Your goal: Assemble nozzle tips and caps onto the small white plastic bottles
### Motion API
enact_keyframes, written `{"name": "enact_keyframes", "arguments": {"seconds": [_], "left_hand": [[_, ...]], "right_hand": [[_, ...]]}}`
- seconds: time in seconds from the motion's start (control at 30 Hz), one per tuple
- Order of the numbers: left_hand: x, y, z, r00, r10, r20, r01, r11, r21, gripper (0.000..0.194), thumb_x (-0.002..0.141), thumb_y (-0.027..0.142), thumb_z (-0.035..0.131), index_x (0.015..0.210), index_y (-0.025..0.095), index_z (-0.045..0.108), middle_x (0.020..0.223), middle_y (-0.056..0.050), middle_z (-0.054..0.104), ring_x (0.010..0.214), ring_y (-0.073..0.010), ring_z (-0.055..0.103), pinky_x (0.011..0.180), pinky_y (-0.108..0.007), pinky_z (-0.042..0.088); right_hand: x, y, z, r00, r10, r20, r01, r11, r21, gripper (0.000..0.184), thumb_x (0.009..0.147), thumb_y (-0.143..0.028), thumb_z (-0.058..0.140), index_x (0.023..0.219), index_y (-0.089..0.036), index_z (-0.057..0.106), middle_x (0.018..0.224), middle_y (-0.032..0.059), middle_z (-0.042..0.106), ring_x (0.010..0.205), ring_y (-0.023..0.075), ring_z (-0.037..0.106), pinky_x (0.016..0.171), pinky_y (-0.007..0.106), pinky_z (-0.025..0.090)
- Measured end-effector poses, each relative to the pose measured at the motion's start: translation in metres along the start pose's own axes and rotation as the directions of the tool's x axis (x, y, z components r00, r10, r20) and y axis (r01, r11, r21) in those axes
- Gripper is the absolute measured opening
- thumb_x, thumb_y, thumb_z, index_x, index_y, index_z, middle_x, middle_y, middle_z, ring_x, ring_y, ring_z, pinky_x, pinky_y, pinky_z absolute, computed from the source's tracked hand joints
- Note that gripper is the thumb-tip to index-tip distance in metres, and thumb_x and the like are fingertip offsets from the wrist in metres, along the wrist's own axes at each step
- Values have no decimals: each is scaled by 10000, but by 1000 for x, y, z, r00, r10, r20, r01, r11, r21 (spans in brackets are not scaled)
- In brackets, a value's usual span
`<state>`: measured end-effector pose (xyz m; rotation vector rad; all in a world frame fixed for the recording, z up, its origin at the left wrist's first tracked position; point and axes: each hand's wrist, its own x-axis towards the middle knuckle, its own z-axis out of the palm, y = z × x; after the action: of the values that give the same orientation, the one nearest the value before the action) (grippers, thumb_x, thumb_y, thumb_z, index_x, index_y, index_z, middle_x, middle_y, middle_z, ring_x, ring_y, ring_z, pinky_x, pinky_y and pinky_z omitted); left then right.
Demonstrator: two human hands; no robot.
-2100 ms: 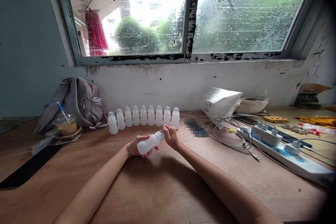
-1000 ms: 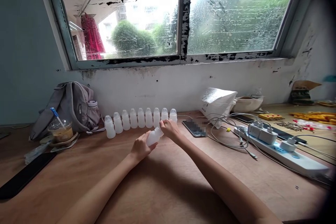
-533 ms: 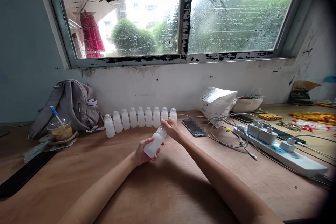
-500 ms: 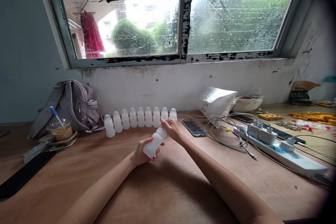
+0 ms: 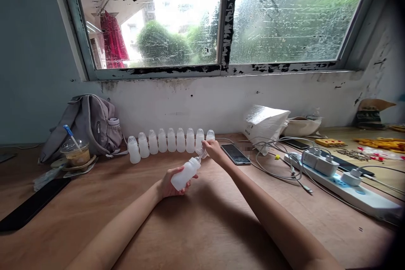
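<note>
Brown wooden surface (image 5: 152,236) below window (image 5: 177,50). Left hand (image 5: 167,183), grip clamped around tilted bottle (image 5: 184,176) above surface; right hand (image 5: 213,149) pinches clear cap (image 5: 200,152), just off bottle's tip. Upright bottle row (image 5: 171,142) behind could topple if right hand swings back.

The place looks like a plain workroom, though its exact kind is unclear. A long wooden worktable (image 5: 152,228) runs below a window (image 5: 284,17) with worn, flaking edges, against a scuffed white wall (image 5: 221,93). A row of matching bottles (image 5: 171,140), a power strip (image 5: 357,190) and loose yellow pieces (image 5: 379,143) suggest small bench work; a backpack (image 5: 91,122) and iced drink (image 5: 77,156) look personal.
</note>
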<state>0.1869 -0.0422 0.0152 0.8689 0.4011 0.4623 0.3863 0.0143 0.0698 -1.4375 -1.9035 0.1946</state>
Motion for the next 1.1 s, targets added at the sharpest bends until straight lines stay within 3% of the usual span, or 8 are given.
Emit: {"name": "enact_keyframes", "arguments": {"seconds": [0.13, 0.3, 0.6, 0.73, 0.8, 0.93, 1.03, 1.1], "left_hand": [[1, 0, 3, 993, 61, -101, -65, 997, -38, 570, 733, 502, 455, 1101, 68, 480, 655, -47, 537, 485, -109, 492, 434, -201, 314], [3, 0, 5, 987, 97, -125, -105, 992, -63, 553, 740, 491, 460, 1104, 76, 482, 683, -49, 544, 508, -113, 512, 456, -201, 351], [2, -1, 10, 979, 136, -153, -146, 988, -54, 521, 757, 508, 452, 1089, 110, 493, 713, -52, 565, 546, -129, 543, 503, -222, 389], [4, -3, 16, 954, 210, -215, -204, 978, 51, 499, 752, 516, 457, 1049, 119, 505, 738, -65, 573, 576, -138, 548, 534, -238, 406], [6, -5, 18, 887, 325, -328, -257, 938, 234, 500, 735, 531, 470, 1012, 116, 511, 737, -67, 574, 580, -151, 545, 540, -253, 406], [11, -11, 20, 672, 567, -476, -305, 798, 520, 390, 670, 462, 596, 911, 165, 524, 719, -17, 554, 615, -150, 518, 554, -232, 361], [11, -14, 22, 530, 725, -440, -222, 620, 753, 322, 645, 420, 634, 858, 195, 549, 733, -12, 565, 695, -174, 514, 603, -233, 341], [10, -16, 25, 502, 787, -359, -150, 488, 860, 334, 644, 419, 633, 887, 205, 549, 753, -20, 580, 705, -186, 516, 615, -245, 340]], "right_hand": [[1, 17, 0, 993, 107, 51, -97, 981, -169, 388, 775, -381, 351, 506, -154, 512, 527, 50, 526, 530, 152, 492, 487, 233, 299], [-5, 26, 9, 969, 203, 139, -148, 932, -331, 309, 701, -422, 514, 580, -147, 586, 650, 103, 613, 642, 216, 572, 527, 252, 337], [-7, 27, 11, 973, 223, 63, -180, 899, -399, 367, 709, -488, 513, 798, -144, 607, 858, 154, 621, 809, 282, 565, 599, 296, 355], [-5, 15, 8, 983, 186, -5, -176, 925, -337, 463, 824, -513, 286, 853, -166, 590, 841, 108, 624, 783, 224, 564, 602, 268, 347], [-5, 5, 9, 989, 148, 11, -140, 957, -252, 557, 848, -522, 162, 799, -177, 598, 778, 74, 626, 715, 180, 565, 573, 241, 346], [-12, -14, 17, 996, 58, 71, -63, 995, 71, 619, 807, -595, 171, 629, -162, 575, 639, 50, 595, 568, 148, 521, 489, 224, 317], [-21, -25, 27, 999, 41, 30, -45, 992, 118, 569, 757, -631, 274, 495, -168, 476, 491, 14, 498, 461, 124, 435, 437, 223, 254], [-25, -31, 31, 999, 45, -14, -43, 992, 116, 539, 734, -626, 332, 445, -176, 399, 436, -11, 421, 423, 105, 374, 419, 223, 220]]}}
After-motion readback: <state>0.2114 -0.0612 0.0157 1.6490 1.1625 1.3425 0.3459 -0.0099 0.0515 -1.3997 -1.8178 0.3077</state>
